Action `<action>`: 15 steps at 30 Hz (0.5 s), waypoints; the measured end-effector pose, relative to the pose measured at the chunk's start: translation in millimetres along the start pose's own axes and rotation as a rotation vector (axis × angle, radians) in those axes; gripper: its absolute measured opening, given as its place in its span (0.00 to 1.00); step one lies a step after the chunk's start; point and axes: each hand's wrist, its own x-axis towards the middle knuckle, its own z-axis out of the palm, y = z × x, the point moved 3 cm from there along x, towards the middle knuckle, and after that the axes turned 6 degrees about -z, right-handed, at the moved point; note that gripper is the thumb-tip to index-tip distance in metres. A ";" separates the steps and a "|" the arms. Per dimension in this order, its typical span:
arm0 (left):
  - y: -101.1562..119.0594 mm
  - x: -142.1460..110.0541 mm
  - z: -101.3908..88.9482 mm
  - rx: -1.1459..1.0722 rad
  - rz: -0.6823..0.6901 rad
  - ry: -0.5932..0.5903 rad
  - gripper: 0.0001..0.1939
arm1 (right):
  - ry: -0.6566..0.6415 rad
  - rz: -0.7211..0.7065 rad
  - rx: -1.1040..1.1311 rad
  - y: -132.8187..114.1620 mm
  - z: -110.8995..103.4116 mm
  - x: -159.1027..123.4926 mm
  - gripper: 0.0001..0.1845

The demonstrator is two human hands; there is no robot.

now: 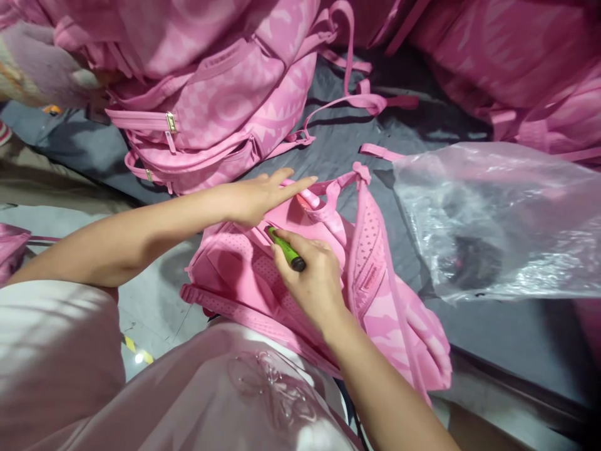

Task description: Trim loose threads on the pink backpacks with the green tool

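Note:
A pink backpack [375, 313] with dotted mesh padding and camouflage-patterned fabric lies in front of me, its straps and back panel facing up. My left hand [263, 195] rests across its upper part, fingers stretched out and apart near the carry loop [331, 203]. Gripped in my right hand [312, 275] is a short green pen-like tool [287, 249] with a black end. Its dark tip points at the pink fabric just below my left palm. What sort of tip it has is too small to make out.
Another pink backpack [220, 106] with zips stands behind my left arm, beside a plush toy [44, 66]. More pink bags [511, 62] fill the back right. A clear plastic bag [507, 219] lies on the grey-covered table [511, 338] at right.

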 end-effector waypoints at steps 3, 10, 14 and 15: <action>-2.2 0.9 1.4 0.005 -0.023 -0.015 0.59 | -0.018 0.004 0.068 3.2 -0.2 -0.2 0.15; -1.8 -3.4 1.8 0.009 0.047 0.022 0.54 | -0.022 0.086 0.049 -1.8 3.7 3.0 0.12; -7.2 -8.2 1.3 -0.055 0.048 0.039 0.50 | -0.007 0.080 0.059 -15.5 -44.7 -12.0 0.08; -10.3 -7.0 2.4 -0.069 0.046 0.050 0.49 | 0.052 0.047 0.079 -16.4 -66.5 -21.3 0.08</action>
